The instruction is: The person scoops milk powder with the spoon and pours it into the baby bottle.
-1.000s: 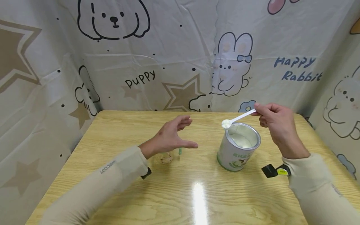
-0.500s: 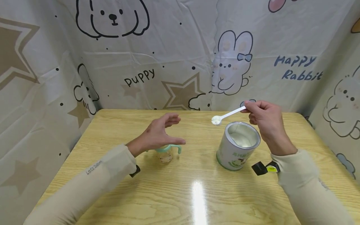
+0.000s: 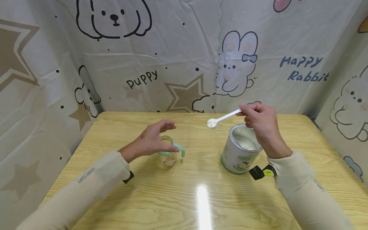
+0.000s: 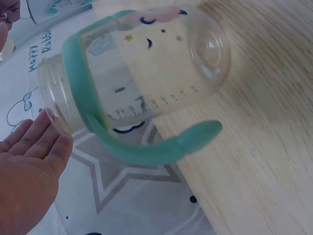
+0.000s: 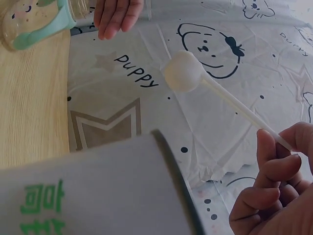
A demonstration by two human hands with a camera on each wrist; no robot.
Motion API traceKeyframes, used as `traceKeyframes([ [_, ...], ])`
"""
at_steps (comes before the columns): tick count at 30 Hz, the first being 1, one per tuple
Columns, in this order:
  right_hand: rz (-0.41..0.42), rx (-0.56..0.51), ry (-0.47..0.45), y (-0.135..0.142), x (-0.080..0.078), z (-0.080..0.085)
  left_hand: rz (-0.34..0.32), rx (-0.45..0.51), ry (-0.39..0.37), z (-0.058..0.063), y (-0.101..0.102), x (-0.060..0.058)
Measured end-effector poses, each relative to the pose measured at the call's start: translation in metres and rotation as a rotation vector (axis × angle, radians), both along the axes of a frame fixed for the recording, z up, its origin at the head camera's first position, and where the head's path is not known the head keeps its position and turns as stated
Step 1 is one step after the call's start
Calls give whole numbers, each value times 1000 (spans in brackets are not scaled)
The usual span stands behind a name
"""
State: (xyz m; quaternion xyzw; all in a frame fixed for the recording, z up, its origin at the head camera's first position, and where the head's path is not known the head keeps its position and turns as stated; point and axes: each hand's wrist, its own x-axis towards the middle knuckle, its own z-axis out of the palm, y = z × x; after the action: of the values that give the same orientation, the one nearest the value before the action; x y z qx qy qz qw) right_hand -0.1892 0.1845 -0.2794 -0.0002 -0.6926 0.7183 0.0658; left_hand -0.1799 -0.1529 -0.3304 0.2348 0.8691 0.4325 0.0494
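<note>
My right hand (image 3: 262,124) pinches the end of a white measuring scoop (image 3: 227,117), whose bowl holds pale powder. The scoop hangs in the air, just left of and above an open milk powder can (image 3: 234,156) with a silver rim and green print. On the left, my left hand (image 3: 152,139) spreads its thumb and fingers at the neck of a clear baby bottle (image 3: 168,159). That bottle (image 4: 161,68) stands uncapped, with a mint-green collar and curved handles (image 4: 156,149). In the left wrist view the fingers (image 4: 36,142) lie right by its open mouth.
Both things stand on a light wood-grain table (image 3: 184,198). A cloth backdrop (image 3: 178,57) printed with cartoon animals and stars rises behind the table and along its sides.
My right hand has carried the filled scoop left, from over the can's rim to beyond it. My left hand has moved left to the bottle's neck, uncovering more of the bottle.
</note>
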Motion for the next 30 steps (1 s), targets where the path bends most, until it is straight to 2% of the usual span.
traceKeyframes([
  [6,0,19,-9,-7,0,0,-3,-60,18,-4,-10,2],
  [13,7,2,6,-15,0,0,-7,-143,25,-14,-19,4],
  [22,-2,9,2,-25,0,-1,6,-133,18,-27,-24,3],
  [30,9,0,1,-33,-1,-2,21,-94,16,-30,-23,-1],
])
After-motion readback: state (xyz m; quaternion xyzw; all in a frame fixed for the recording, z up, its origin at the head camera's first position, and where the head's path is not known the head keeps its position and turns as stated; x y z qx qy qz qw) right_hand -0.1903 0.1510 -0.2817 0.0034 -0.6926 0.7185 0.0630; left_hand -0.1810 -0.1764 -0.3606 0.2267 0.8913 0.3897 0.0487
